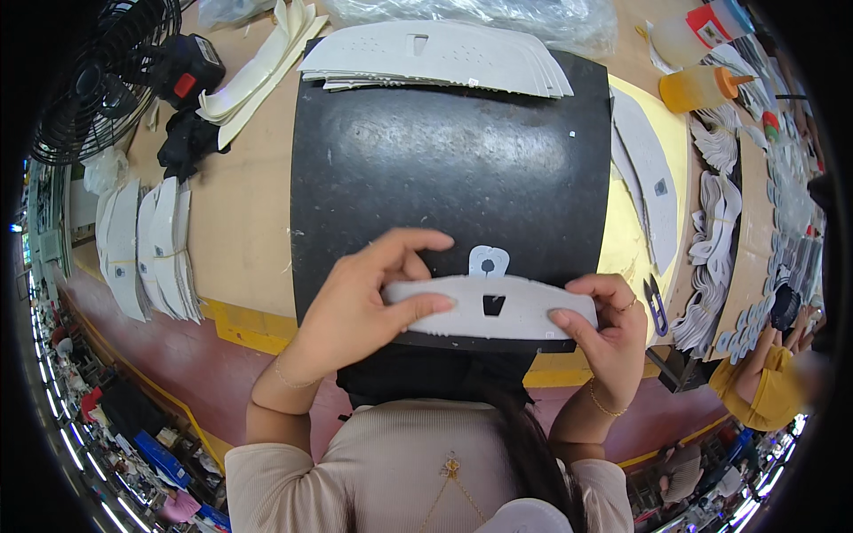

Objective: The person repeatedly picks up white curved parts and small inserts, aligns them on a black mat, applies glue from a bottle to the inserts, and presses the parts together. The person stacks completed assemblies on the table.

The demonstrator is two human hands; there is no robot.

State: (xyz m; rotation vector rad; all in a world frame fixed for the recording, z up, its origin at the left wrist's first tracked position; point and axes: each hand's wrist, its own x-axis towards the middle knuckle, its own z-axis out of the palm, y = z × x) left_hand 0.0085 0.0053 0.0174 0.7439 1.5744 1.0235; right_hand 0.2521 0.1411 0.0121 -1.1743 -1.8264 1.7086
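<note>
One grey panel (pixel 491 306) — two hands, left hand (pixel 355 302), right hand (pixel 609 333)

A long grey die-cut piece (pixel 489 306) is held between the left hand (pixel 355 306) and right hand (pixel 609 329) over the near edge of a black rectangular mat (pixel 444 169). A fanned stack of grey cut sheets (pixel 435 58) is laid across the far edge. An orange squeeze bottle (pixel 697 87) is placed right of the mat, a black wire-guard fan (pixel 98 80) far left.
</note>
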